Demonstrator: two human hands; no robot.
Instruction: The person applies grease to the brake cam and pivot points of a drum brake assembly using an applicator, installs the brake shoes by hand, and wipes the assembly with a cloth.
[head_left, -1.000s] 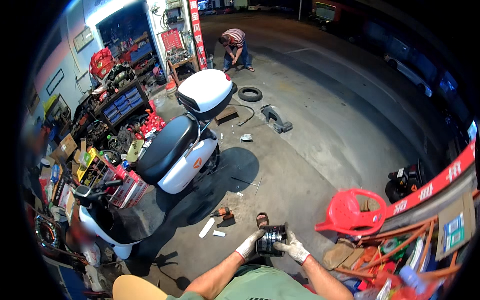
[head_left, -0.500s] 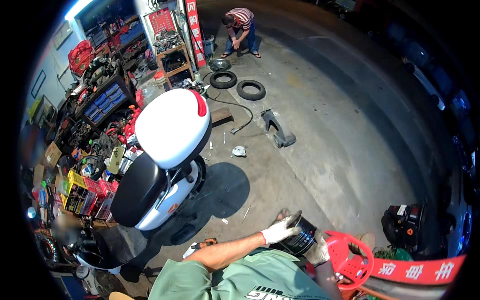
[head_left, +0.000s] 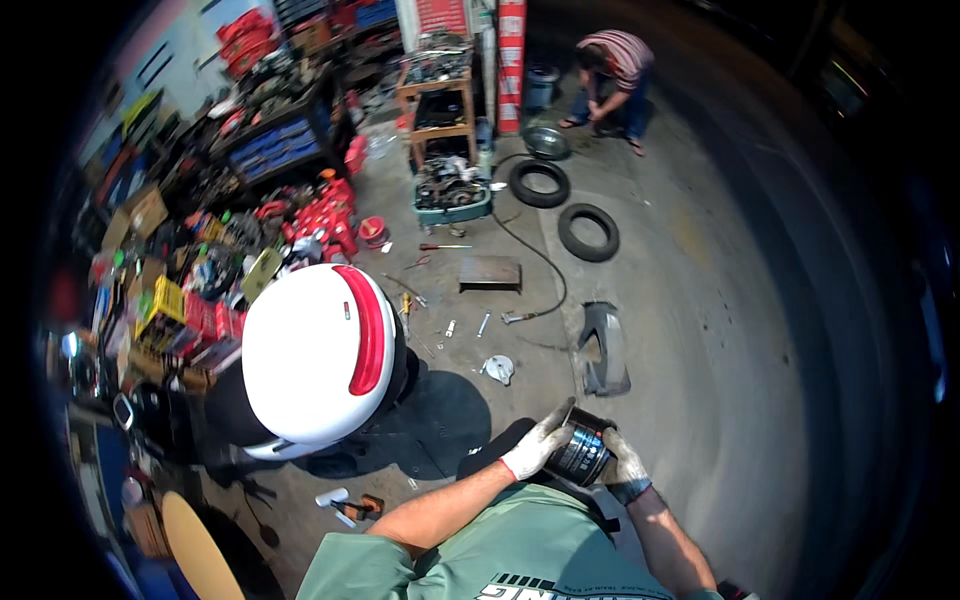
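At six o'clock, both gloved hands, left (head_left: pixel 532 450) and right (head_left: pixel 625 475), gripped a black ribbed metal cylinder (head_left: pixel 578 452), off the white-boxed scooter (head_left: pixel 318 352); refitting seemingly remained undone

Scooter (head_left: pixel 300 370) left of hands, tyres (head_left: pixel 588 232) ahead, person (head_left: pixel 610 75) beyond

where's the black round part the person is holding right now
In the head view it is low and right of centre: the black round part sits between the gloved left hand and right hand, just below the grey panel on the floor.
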